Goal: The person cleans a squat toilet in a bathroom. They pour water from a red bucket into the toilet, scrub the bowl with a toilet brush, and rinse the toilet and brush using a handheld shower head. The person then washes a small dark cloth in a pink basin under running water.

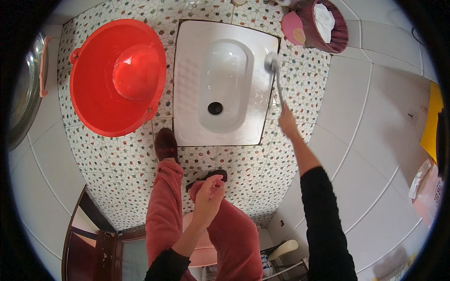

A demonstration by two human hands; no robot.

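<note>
My right hand (289, 123) grips the handle of a toilet brush (271, 64), which is blurred. The brush head is over the right rim of a white ceramic squat toilet (258, 105), near its upper right; whether it touches the rim I cannot tell. Wet-looking shine shows on that rim. A dark round drain hole (215, 108) sits at the near end of the bowl. My left hand (210, 198) hangs over my right leg, fingers loosely curled and holding nothing.
A large red plastic tub (95, 87) stands left of the toilet with a red basin-like shape (137, 72) inside. A lined waste bin (309, 30) holding white paper stands at upper right. Tiled walls flank the pebble-patterned floor (232, 158). A wooden door frame (105, 253) is at lower left.
</note>
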